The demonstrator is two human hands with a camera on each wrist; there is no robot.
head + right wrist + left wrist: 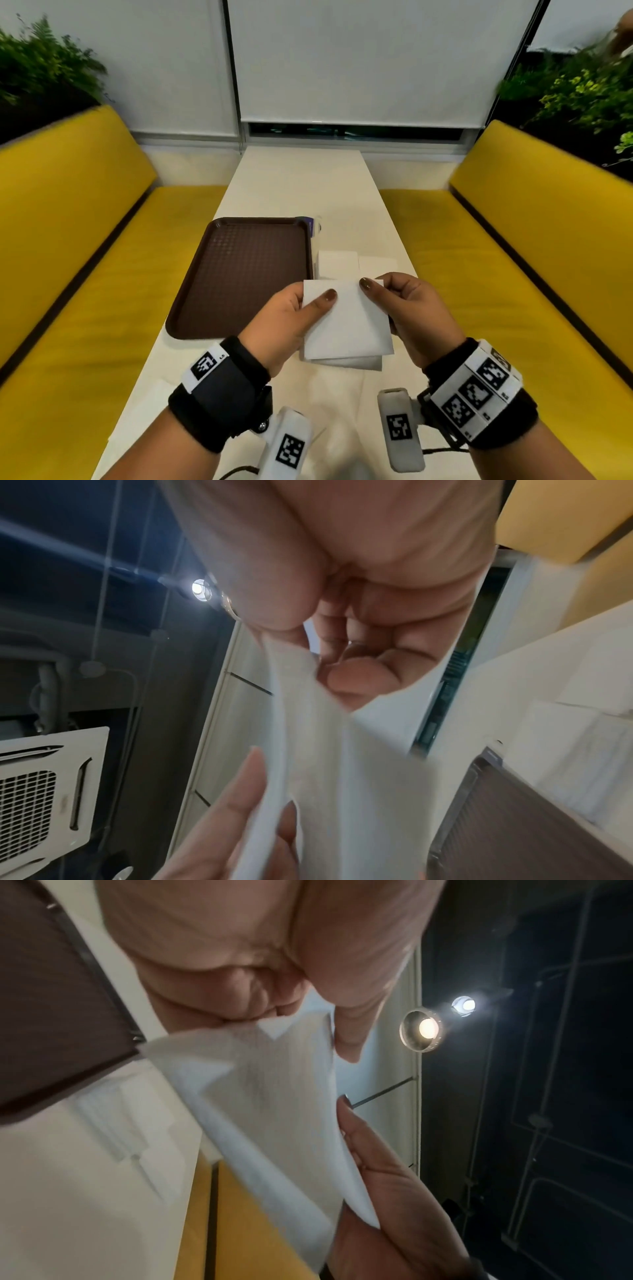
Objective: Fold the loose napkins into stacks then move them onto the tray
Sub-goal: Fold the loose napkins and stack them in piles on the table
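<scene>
Both hands hold one folded white napkin (346,318) up above the white table (301,192), just right of the brown tray (239,274). My left hand (291,318) pinches its left edge, thumb on top. My right hand (411,308) pinches the upper right corner, thumb on top. The napkin (274,1102) hangs in layers in the left wrist view, with the right hand (377,1177) beyond it. In the right wrist view the napkin (342,764) fills the middle, with the left hand (222,818) below. A stack of folded napkins (337,263) lies on the table behind the hands.
The tray has nothing on it and sits at the table's left edge. More flat napkins (378,263) lie beside the stack, and a loose napkin (150,407) lies near my left wrist. Yellow bench seats (85,274) flank the table on both sides.
</scene>
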